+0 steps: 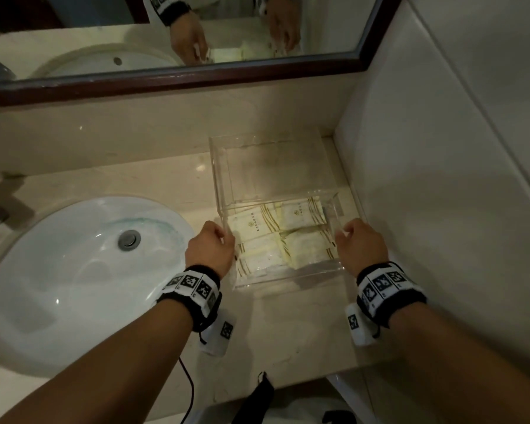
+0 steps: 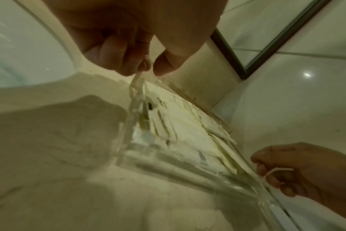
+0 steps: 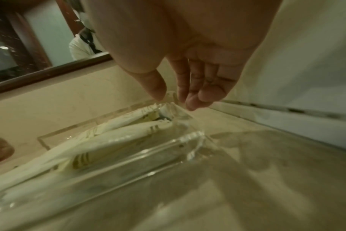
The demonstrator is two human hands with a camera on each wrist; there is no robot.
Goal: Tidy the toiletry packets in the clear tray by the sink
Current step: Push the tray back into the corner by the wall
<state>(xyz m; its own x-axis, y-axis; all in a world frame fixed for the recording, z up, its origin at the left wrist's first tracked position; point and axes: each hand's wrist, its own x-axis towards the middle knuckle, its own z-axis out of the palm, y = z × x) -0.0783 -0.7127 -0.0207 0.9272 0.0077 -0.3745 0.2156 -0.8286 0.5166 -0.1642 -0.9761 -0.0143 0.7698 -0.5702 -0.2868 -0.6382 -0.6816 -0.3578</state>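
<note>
Dim, yellow-green light — both wrist views are soft and smeared. Hand shadows fall on the counter [image 2: 55,125] below the grip; wide-angle bending curves the mirror frame [image 1: 178,84] beyond it.

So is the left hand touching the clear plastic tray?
Touching. The left wrist view shows the left hand pinching the top edge of the clear plastic tray wall between thumb and fingers.

Clear tray [image 1: 221,166] at frame centre; white packets [image 1: 259,223] with olive-gold stripes; white sink [image 1: 43,270] lower left; beige counter [image 1: 288,332]; dark brown mirror frame [image 1: 196,78] along top.
</note>
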